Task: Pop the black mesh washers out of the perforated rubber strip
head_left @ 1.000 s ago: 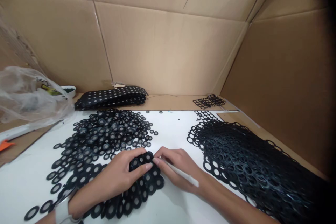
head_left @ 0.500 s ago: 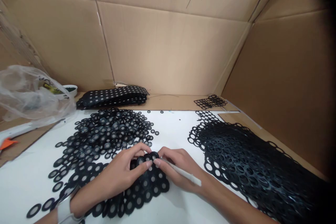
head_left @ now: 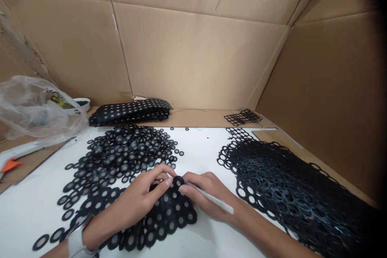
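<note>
A black rubber sheet of joined rings [head_left: 169, 213] lies on the white table surface [head_left: 199, 149] in front of me. My left hand [head_left: 136, 201] rests on it, thumb and forefinger pinching a ring at its far edge [head_left: 178, 180]. My right hand [head_left: 205, 195] meets it there, fingers closed around a thin white stick [head_left: 211, 199] and pressing on the same ring. A white band is on my left wrist [head_left: 75, 242].
A heap of loose black rings [head_left: 121, 157] lies behind my left hand. A big pile of empty black webbing [head_left: 290, 193] fills the right. A stack of uncut sheets [head_left: 130, 111], a plastic bag [head_left: 33, 111] and cardboard walls [head_left: 193, 52] surround the table.
The sheet has shifted slightly right and toward me. My left fingers have moved from lying flat over it to pinching the ring at its far edge.
</note>
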Demonstrator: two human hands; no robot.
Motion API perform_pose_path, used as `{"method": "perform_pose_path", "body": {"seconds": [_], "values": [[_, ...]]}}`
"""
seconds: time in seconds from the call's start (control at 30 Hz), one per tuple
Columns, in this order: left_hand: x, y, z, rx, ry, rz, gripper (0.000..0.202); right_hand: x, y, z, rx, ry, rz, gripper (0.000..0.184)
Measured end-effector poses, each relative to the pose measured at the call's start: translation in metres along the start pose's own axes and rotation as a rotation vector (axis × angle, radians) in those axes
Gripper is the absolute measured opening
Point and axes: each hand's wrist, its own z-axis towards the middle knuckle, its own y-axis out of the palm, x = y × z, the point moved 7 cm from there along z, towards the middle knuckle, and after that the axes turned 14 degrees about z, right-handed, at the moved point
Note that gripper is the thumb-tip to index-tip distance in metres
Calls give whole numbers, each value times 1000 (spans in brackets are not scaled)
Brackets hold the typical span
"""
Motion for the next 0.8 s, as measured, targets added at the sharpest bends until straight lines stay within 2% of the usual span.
{"method": "perform_pose_path", "body": {"seconds": [0.2,0.4,0.63,0.8], "values": [[-1,-6,1,43,17,9,42,-1,-2,6,67,32,149,42],[4,-10,-3,116,70,55,35,4,-2,7,110,43,302,34],[16,-9,-6,143,142,129,36,0,-3,8,86,6,330,32],[15,-4,-8,160,136,224,28,-6,-7,9,126,-23,330,26]]}}
